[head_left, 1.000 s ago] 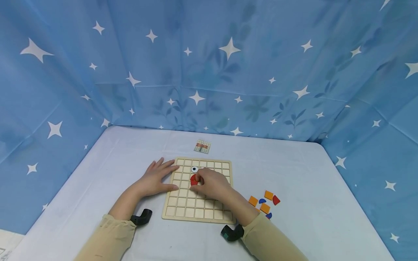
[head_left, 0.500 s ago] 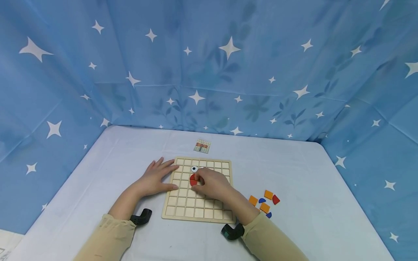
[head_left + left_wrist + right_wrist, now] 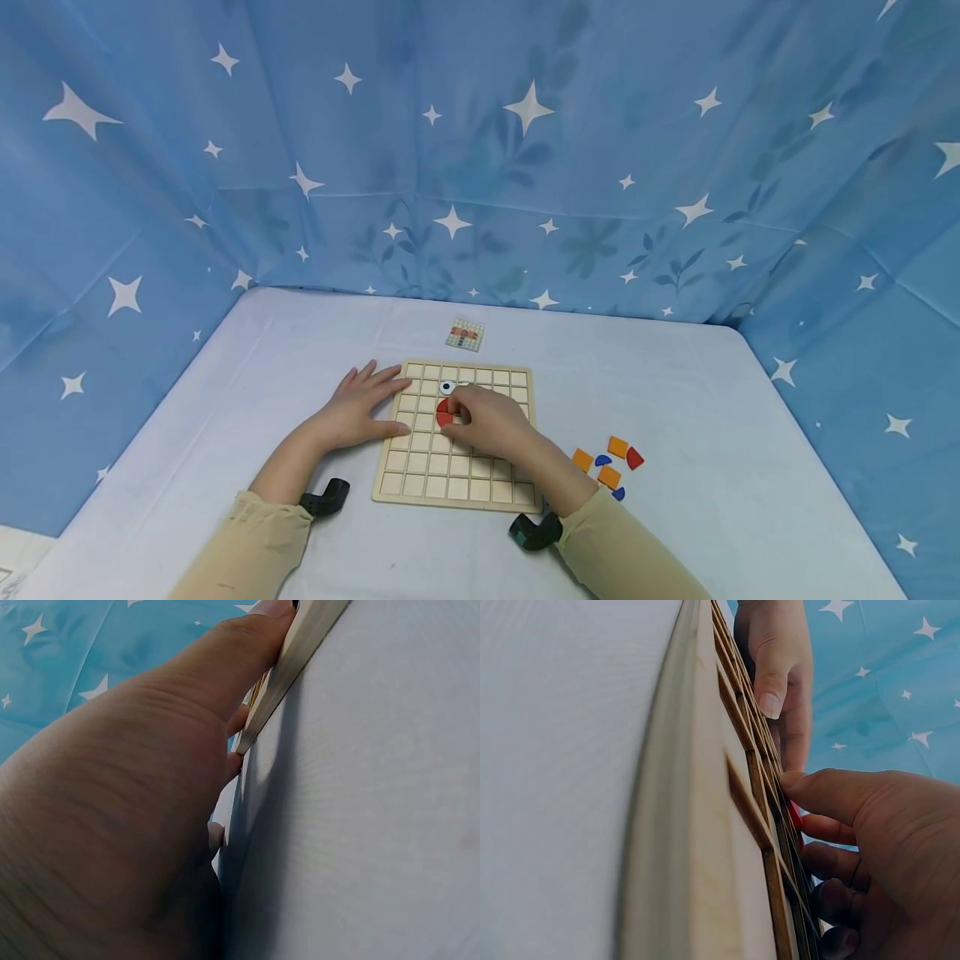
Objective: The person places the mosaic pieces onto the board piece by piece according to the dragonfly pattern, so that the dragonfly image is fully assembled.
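Note:
The wooden grid board lies flat in the middle of the table. My left hand rests with spread, fairly straight fingers on its left edge; in the left wrist view the thumb lies along the board's side. Over the upper middle cells is my right hand, its fingers curled. Red quarter-circle pieces show at its fingertips, forming a rounded left side. In the right wrist view, a red piece shows between thumb and index finger. Just above sits a round eye piece; a second white piece is mostly hidden by the fingers.
A small pattern card lies beyond the board. Right of the board are loose pieces: orange squares, blue rounded pieces and a red quarter-circle. My right forearm passes close beside them. A blue star-printed curtain surrounds the table.
Almost nothing differs. My right fingers make only slight shifts at the red pieces, while my left hand stays on the board's edge.

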Tool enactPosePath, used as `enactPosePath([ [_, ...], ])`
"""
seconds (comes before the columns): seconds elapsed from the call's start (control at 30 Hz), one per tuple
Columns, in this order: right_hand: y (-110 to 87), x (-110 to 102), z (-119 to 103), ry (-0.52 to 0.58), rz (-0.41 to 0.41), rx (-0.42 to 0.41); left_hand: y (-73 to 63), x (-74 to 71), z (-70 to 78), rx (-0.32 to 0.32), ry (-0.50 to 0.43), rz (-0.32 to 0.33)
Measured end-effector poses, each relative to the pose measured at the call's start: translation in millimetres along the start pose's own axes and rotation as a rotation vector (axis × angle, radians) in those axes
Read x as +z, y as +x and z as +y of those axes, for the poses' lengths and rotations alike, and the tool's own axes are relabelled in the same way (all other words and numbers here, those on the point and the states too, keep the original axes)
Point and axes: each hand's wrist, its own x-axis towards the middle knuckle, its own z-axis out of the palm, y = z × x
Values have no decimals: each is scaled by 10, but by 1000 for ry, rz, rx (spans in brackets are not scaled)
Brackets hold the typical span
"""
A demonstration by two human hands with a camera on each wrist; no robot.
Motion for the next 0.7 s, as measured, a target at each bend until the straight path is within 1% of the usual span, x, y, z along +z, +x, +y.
enactPosePath([
  [0.2, 2, 2, 2, -15, 7, -13, 10, 3, -6, -5, 2, -6],
  [0.43, 14, 13, 5, -6, -1, 20, 15, 5, -6, -8, 0, -9],
  [0.7, 30, 30, 17, -35, -7, 10, 21, 4, -12, -8, 14, -9],
])
